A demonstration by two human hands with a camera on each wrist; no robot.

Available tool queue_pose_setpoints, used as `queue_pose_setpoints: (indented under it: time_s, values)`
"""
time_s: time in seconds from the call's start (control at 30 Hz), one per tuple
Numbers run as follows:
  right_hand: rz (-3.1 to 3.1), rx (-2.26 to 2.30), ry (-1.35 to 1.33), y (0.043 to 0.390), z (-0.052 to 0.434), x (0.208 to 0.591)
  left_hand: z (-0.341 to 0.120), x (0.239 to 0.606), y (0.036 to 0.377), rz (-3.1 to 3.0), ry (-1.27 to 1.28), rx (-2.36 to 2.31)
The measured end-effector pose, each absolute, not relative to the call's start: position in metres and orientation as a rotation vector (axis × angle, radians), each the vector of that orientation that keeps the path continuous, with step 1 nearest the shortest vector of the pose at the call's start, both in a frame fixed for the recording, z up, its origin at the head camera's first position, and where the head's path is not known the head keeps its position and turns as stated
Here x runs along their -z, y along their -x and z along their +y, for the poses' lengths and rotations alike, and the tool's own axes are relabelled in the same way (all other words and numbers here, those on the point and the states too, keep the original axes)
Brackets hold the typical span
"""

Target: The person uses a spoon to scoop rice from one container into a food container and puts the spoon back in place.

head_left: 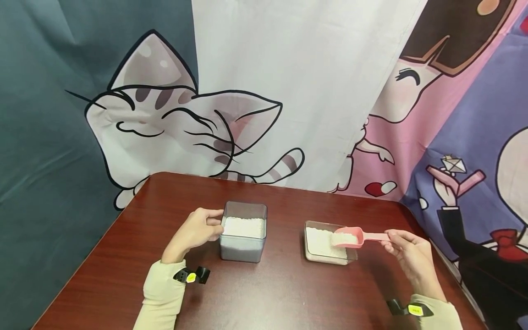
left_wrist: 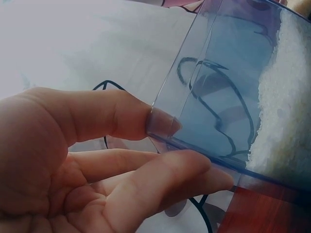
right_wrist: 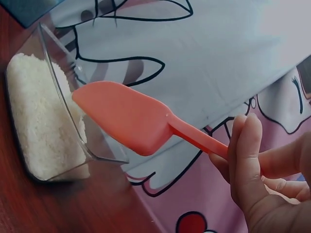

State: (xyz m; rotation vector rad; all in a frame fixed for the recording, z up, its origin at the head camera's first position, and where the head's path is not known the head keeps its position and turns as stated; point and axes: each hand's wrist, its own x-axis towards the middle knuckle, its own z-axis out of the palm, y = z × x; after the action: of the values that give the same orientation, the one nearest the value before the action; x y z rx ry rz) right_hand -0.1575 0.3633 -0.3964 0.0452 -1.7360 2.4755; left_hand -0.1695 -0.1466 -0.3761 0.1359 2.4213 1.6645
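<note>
On the left of the table stands a deep, clear grey-blue plastic container (head_left: 241,250), part filled with white rice (head_left: 244,227). My left hand (head_left: 202,229) holds its left side at the rim; in the left wrist view the fingers (left_wrist: 160,177) bend against the corner. To the right, a shallow clear container (head_left: 327,258) also has rice (right_wrist: 41,116) inside. My right hand (head_left: 410,252) pinches the handle end of a pink scoop (head_left: 358,237). The scoop's bowl is level over the shallow container's right part and carries a heap of rice (head_left: 344,239).
Both containers stand on a dark red-brown wooden table (head_left: 280,293), with a gap between them. Behind it hangs a cloth printed with a cartoon cat (head_left: 136,119) and figures. Each wrist wears a black strap (head_left: 191,276) with a small camera.
</note>
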Motion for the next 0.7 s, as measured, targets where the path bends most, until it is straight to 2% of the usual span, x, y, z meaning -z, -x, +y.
queue_pose_setpoints:
  time_s: [0.7]
  values:
    - [-2.320,-1.480,-0.203,0.151,0.326,0.358,-0.148,0.377,0.169,2.389,-0.134,-1.702]
